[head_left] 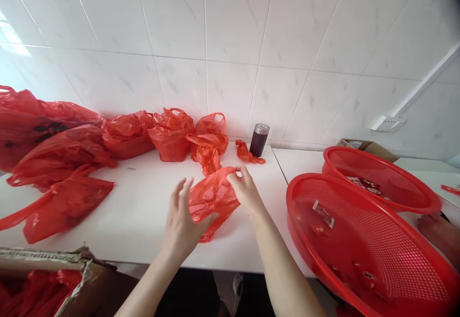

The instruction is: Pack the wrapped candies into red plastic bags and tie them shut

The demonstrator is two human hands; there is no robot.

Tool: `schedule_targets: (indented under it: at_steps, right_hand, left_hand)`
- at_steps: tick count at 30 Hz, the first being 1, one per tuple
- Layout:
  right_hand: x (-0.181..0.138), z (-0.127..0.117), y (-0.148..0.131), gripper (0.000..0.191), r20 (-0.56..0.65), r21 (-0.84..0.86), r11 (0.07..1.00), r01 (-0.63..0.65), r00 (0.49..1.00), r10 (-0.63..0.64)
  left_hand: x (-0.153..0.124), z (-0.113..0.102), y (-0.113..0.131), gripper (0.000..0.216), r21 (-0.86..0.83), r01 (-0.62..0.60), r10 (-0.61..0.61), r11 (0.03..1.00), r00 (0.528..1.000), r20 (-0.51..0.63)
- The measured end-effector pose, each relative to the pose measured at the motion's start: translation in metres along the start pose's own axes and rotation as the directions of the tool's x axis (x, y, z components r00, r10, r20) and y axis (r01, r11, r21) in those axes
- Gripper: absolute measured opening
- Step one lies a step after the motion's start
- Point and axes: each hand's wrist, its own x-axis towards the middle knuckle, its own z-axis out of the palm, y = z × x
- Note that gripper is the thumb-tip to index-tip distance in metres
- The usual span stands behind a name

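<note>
A thin red plastic bag [215, 204] is held up over the white table [143, 211] in front of me. My right hand [246, 192] pinches its upper right edge between thumb and fingers. My left hand [185, 218] is at the bag's left side, fingers spread and slightly blurred, its thumb across the front of the bag. Whether the left thumb touches the plastic, I cannot tell. Just behind, a crumpled red bag [210, 151] with upright handle loops stands near the wall.
Several filled red bags [170, 137] line the wall to the left. A dark cup with a silver lid [259, 139] stands behind. Two red perforated baskets [294, 230] with small packets are at right, near another person's hand [440, 233]. A cardboard box [84, 278] is at lower left.
</note>
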Motion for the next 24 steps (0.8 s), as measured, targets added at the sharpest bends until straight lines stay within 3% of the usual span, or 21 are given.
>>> schedule_targets:
  at_steps: [2, 4, 6, 8, 9, 11, 13, 15, 16, 18, 21, 24]
  right_hand:
    - [0.001, 0.001, -0.014, 0.028, 0.085, -0.131, 0.989, 0.069, 0.995, -0.058]
    - [-0.002, 0.000, -0.027, 0.032, -0.019, -0.263, 0.940, 0.217, 0.973, -0.230]
    - [-0.013, 0.003, -0.036, 0.030, -0.135, -0.413, 0.820, 0.397, 0.863, -0.486]
    - [-0.031, 0.011, -0.034, 0.024, -0.024, -0.494, 0.681, 0.541, 0.774, -0.633]
    - [-0.041, 0.015, -0.028, 0.022, 0.095, -0.519, 0.629, 0.579, 0.770, -0.631]
    - [-0.058, 0.020, -0.008, 0.022, 0.348, -0.623, 0.538, 0.568, 0.817, -0.459]
    - [-0.068, 0.014, 0.017, 0.022, 0.485, -0.775, 0.385, 0.502, 0.862, -0.148]
    - [-0.070, -0.002, 0.036, 0.038, 0.527, -0.833, 0.251, 0.493, 0.845, 0.091]
    - [-0.070, -0.011, 0.042, 0.049, 0.552, -0.827, 0.230, 0.513, 0.819, 0.156]
    - [-0.067, -0.028, 0.043, 0.064, 0.589, -0.803, 0.243, 0.544, 0.787, 0.183]
    - [-0.062, -0.040, 0.028, 0.074, 0.581, -0.801, 0.285, 0.527, 0.799, 0.156]
    - [-0.065, -0.041, 0.005, 0.070, 0.566, -0.789, 0.378, 0.485, 0.813, 0.138]
  left_hand:
    - [0.011, 0.005, 0.011, 0.057, -0.050, 0.074, -0.067, 0.996, 0.989, 0.133]
    - [0.022, 0.005, 0.009, 0.031, -0.159, 0.217, -0.172, 0.963, 0.951, 0.256]
    - [0.028, 0.003, 0.002, 0.024, -0.285, 0.350, -0.254, 0.892, 0.912, 0.323]
    - [0.029, 0.001, -0.004, 0.020, -0.415, 0.470, -0.324, 0.779, 0.869, 0.375]
    - [0.028, 0.000, -0.005, 0.017, -0.477, 0.534, -0.357, 0.698, 0.837, 0.415]
    - [0.026, -0.003, -0.007, 0.014, -0.568, 0.661, -0.414, 0.491, 0.750, 0.515]
    - [0.025, -0.012, -0.013, 0.017, -0.592, 0.749, -0.451, 0.300, 0.658, 0.604]
    - [0.026, -0.025, -0.025, 0.023, -0.584, 0.788, -0.445, 0.194, 0.602, 0.663]
    - [0.026, -0.033, -0.032, 0.025, -0.579, 0.795, -0.423, 0.179, 0.594, 0.685]
    - [0.028, -0.047, -0.044, 0.027, -0.565, 0.794, -0.373, 0.225, 0.606, 0.702]
    - [0.027, -0.055, -0.048, 0.043, -0.453, 0.761, -0.306, 0.464, 0.618, 0.725]
    - [0.025, -0.047, -0.039, 0.049, -0.316, 0.700, -0.262, 0.640, 0.586, 0.767]
